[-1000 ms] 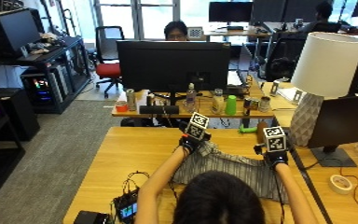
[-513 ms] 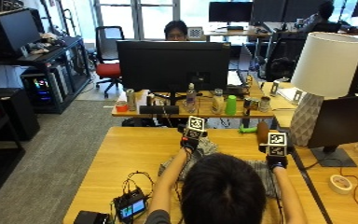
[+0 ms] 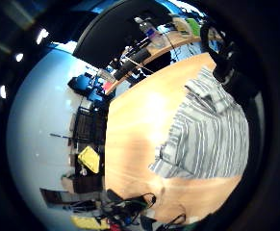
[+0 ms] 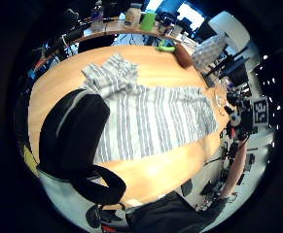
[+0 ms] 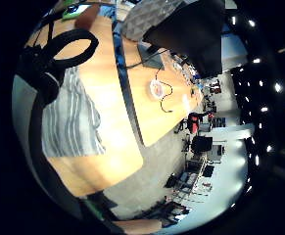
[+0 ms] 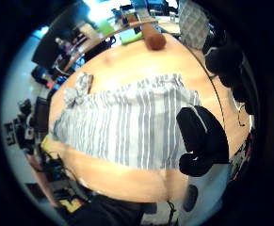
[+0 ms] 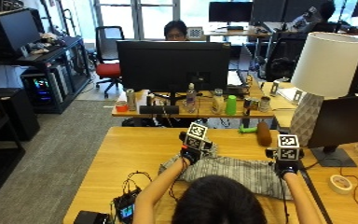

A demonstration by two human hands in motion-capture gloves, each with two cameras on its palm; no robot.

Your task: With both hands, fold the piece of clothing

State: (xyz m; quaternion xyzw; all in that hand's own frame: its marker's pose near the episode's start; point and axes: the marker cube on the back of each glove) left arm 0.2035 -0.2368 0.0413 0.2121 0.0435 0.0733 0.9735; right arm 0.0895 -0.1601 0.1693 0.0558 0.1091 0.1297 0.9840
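- We see the grey-and-white striped garment lying flat on the wooden table, straight in front of the person, spread sideways between the two hands.
- Our left hand is raised above the garment's far left corner; in the left thumb side palm view its gloved fingers curl in front of the cloth without closing on it, and the bunched corner lies on the table beyond them.
- Our right hand hovers over the far right edge; in the right thumb side palm view its fingers are likewise loosely curled, with the cloth flat underneath and nothing pinched.
- Both hands therefore look empty and relaxed, held above the fabric, not gripping it.
- We judge that we are at the start of a fold: the cloth is laid out, one end still rumpled, and no crease is made across its body.
- The next move, as we read it, calls for lowering both hands together, pinching the far corners, and bringing that edge over towards the near edge evenly.
- The bunched left corner probably needs smoothing first, or the fold will come out skewed.
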